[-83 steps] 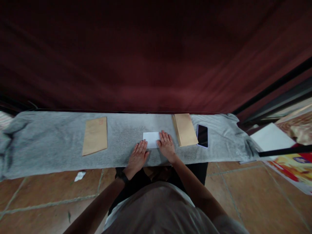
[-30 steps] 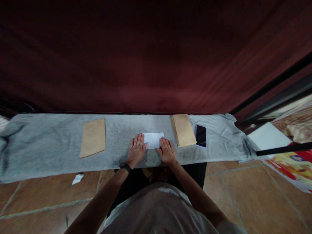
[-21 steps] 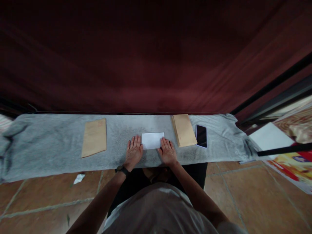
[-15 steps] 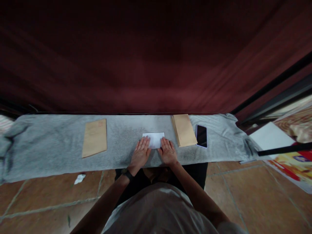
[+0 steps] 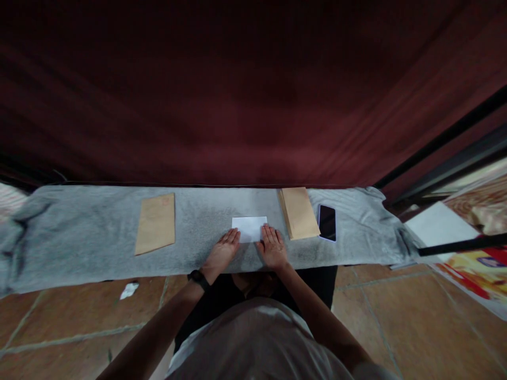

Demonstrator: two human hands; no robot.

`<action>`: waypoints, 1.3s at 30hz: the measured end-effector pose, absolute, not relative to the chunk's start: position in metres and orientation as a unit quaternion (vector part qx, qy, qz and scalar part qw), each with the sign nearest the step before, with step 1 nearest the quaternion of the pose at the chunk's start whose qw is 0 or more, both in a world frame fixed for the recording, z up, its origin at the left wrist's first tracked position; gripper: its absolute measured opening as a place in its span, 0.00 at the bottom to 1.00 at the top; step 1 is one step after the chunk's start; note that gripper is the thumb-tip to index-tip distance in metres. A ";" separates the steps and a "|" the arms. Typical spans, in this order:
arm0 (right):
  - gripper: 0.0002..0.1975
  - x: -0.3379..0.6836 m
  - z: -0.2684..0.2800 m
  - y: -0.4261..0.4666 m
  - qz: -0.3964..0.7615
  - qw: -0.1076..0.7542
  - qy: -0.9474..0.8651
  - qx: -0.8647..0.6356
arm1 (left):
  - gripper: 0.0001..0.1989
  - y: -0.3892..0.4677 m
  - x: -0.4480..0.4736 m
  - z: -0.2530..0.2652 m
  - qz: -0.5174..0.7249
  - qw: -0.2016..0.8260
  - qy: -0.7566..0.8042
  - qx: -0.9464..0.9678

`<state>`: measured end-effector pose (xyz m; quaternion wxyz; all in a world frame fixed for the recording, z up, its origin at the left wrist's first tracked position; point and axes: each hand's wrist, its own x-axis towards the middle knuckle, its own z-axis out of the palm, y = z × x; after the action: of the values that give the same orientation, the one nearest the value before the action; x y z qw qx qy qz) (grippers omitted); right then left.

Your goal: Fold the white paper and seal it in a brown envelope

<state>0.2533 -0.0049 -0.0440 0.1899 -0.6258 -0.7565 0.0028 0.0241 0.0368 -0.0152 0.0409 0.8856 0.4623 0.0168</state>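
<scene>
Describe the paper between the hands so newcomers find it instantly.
Find the long gray cloth across the view. Near its middle lies the white paper, with the left hand at its left edge and the right hand at its right. It is the only white sheet on the cloth; the envelopes either side are brown.

Dim in here | red backdrop (image 5: 237, 95) near-black up top | white card (image 5: 250, 230) bright | shadows soft | edges stretched, slightly blurred
</scene>
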 end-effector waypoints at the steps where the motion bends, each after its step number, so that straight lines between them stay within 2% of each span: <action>1: 0.30 0.253 -0.044 -0.005 0.004 0.191 -0.757 -0.625 | 0.24 0.038 0.024 -0.014 0.013 0.043 0.458 0.888; 5: 0.29 0.255 -0.041 -0.006 0.015 0.202 -0.757 -0.621 | 0.27 0.041 0.026 -0.003 0.034 0.054 0.454 0.889; 9: 0.23 0.263 -0.035 -0.002 0.072 0.265 -0.749 -0.603 | 0.18 0.042 0.027 0.018 0.123 0.086 0.473 0.868; 12: 0.15 0.272 -0.025 0.004 0.166 0.358 -0.695 -0.601 | 0.13 0.045 0.027 0.035 0.200 0.130 0.489 0.839; 16: 0.14 0.277 -0.009 0.013 0.242 0.447 -0.601 -0.616 | 0.11 0.053 0.029 0.049 0.374 0.314 0.542 0.684; 19: 0.16 0.273 -0.001 0.021 0.284 0.465 -0.554 -0.629 | 0.14 0.057 0.031 0.046 0.426 0.438 0.559 0.560; 24: 0.15 0.266 -0.008 0.034 0.273 0.441 -0.526 -0.674 | 0.16 0.053 0.035 0.023 0.399 0.484 0.583 0.517; 28: 0.13 0.260 -0.017 0.036 0.244 0.414 -0.525 -0.702 | 0.13 0.053 0.041 0.008 0.372 0.445 0.618 0.531; 31: 0.18 0.254 -0.017 0.032 0.189 0.394 -0.548 -0.713 | 0.16 0.056 0.044 0.004 0.348 0.395 0.640 0.560; 35: 0.24 0.241 -0.016 0.020 0.035 0.315 -0.654 -0.687 | 0.19 0.056 0.047 0.003 0.304 0.341 0.656 0.601; 39: 0.24 0.228 -0.022 0.007 0.020 0.213 -0.754 -0.622 | 0.19 0.051 0.051 0.002 0.267 0.296 0.662 0.634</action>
<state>0.2285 0.0065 -0.0218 0.2129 -0.6217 -0.7536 0.0196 0.0513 0.0514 0.0016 0.2962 0.6344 0.6623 0.2667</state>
